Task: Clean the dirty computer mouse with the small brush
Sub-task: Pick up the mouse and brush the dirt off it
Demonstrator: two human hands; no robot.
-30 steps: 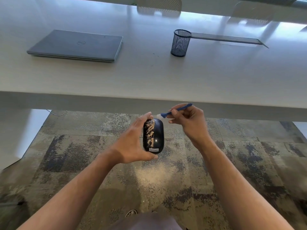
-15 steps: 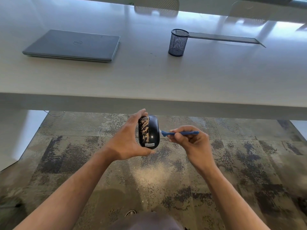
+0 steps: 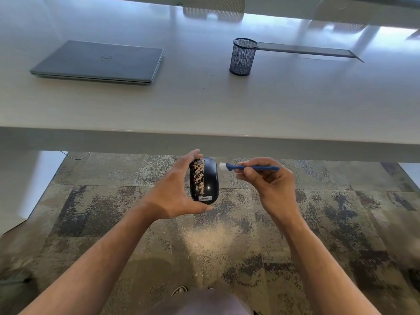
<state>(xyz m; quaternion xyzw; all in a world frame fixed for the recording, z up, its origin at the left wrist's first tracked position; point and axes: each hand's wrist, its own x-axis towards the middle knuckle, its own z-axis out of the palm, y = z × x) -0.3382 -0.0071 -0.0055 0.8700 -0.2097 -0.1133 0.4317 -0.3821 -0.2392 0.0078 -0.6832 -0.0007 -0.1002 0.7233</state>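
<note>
A black Lenovo computer mouse (image 3: 204,180) is held upright in my left hand (image 3: 172,194), below the desk's front edge and above the carpet. Tan dust covers the left half of its top; the right half looks glossy and dark. My right hand (image 3: 270,185) pinches a small blue brush (image 3: 252,167) by its handle, held level. Its white bristle tip points left and sits just right of the mouse's upper edge, a small gap apart from it.
A white desk (image 3: 204,105) spans the view, with a shut grey Dell laptop (image 3: 100,62) at back left, a black mesh pen cup (image 3: 242,56) in the middle and a flat grey cable tray lid (image 3: 306,51) behind it. Pale dust (image 3: 209,242) lies on the patterned carpet below.
The brush swept down the mouse's right side, then pulled back to the right and up; its tip is now off the mouse. The mouse has tilted slightly more upright.
</note>
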